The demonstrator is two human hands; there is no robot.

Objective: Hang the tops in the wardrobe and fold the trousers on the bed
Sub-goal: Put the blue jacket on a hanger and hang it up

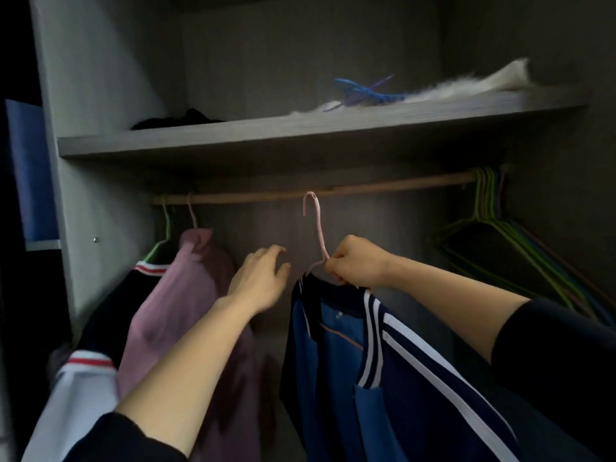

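Inside the wardrobe a wooden rail (383, 186) runs under a grey shelf (266, 133). My right hand (358, 261) grips the neck of a pink hanger (316, 225) that carries a blue top with white stripes (383, 361); the hook's tip is level with the rail's middle, and I cannot tell whether it rests on it. My left hand (261, 278) is open, fingers spread, between that top and a pink top (186, 295) hanging at the left. Further left hangs a dark top with red and white trim (110, 315) on a green hanger.
A bunch of empty coloured hangers (493, 221) hangs at the rail's right end. On the shelf lie blue hangers (363, 91), white fluffy material (466, 83) and a dark bundle (180, 120). The wardrobe's left wall (83, 195) stands close to the hung tops.
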